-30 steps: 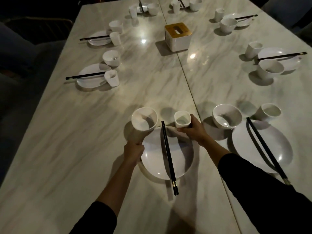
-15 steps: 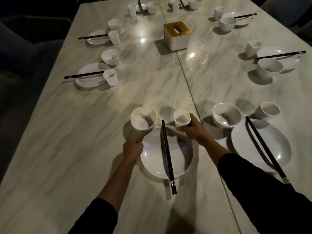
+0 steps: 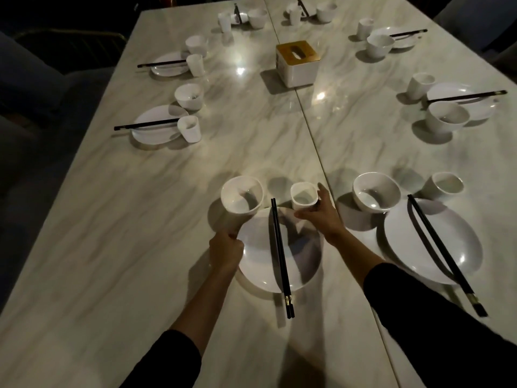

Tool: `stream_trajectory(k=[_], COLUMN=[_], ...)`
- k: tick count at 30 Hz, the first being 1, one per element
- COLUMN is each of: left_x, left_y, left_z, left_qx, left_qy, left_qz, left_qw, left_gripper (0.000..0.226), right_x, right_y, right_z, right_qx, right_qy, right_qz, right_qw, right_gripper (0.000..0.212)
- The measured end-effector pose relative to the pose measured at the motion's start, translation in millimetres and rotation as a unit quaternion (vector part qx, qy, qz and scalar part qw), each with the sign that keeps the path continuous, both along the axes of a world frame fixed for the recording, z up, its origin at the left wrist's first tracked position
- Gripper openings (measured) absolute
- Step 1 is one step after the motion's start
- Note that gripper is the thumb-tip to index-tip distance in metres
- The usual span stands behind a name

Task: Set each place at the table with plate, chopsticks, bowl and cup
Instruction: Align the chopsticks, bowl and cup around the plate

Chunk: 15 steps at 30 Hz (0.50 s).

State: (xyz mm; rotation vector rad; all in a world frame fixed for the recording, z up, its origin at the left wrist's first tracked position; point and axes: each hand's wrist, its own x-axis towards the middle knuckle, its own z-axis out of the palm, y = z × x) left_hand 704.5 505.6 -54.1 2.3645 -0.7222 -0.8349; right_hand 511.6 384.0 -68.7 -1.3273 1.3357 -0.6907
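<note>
At the near edge of the marble worktop [image 3: 140, 247], the white plate [image 3: 268, 264] carries black chopsticks [image 3: 281, 256] laid lengthwise across its middle, gold-banded ends overhanging toward the person. Bowl [image 3: 242, 196] sits at the plate's far left rim, empty, glossy white. Cup [image 3: 303, 196] at the far right rim, also empty, small and white with a squarish mouth. Left hand [image 3: 226, 249] is closed on the plate's left edge, fingers curled under the rim. Right hand [image 3: 321, 215] wraps the cup, thumb and fingers pinching its side. Just right, a second plate [image 3: 447, 247] with chopsticks across it, an empty bowl and a cup behind. Further places line both long sides, each dish empty. Tissue box [image 3: 298, 63] with a wooden top stands mid-worktop, on the seam between the two slabs.
</note>
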Motion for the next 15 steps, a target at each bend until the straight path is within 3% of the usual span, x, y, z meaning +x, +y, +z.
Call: stream_trajectory(k=[1, 4, 7, 9, 15], left_x=[-4.8, -23.2, -44.9, -55.1, -65.4], left_y=[3.7, 17.3, 29.3, 34.4, 35.1], left_z=[0.1, -1.7, -6.9, -11.5, -11.1], left_qx=[-0.018, -0.092, -0.108, -0.106, -0.116], left_qy=[-0.019, -0.029, 0.019, 0.052, 0.084], left_qz=[0.017, -0.001, -0.066, -0.075, -0.085], left_qw=[1.0, 0.995, 0.992, 0.99, 0.986], left_gripper=[0.026, 0.021, 0.015, 0.015, 0.021], right_x=[1.6, 3.6, 11.8, 18.2, 18.9], right_y=[10.3, 56.6, 96.3, 112.7, 122.4], right_z=[1.5, -1.1, -9.0, -13.9, -13.8], right_qx=[-0.016, -0.075, -0.063, -0.038, -0.007], right_qy=[0.008, 0.053, 0.091, 0.109, 0.097], right_qz=[-0.048, -0.177, -0.095, -0.036, -0.01], right_qw=[0.999, 0.98, 0.989, 0.993, 0.995], right_gripper=[0.09, 0.049, 0.02, 0.015, 0.018])
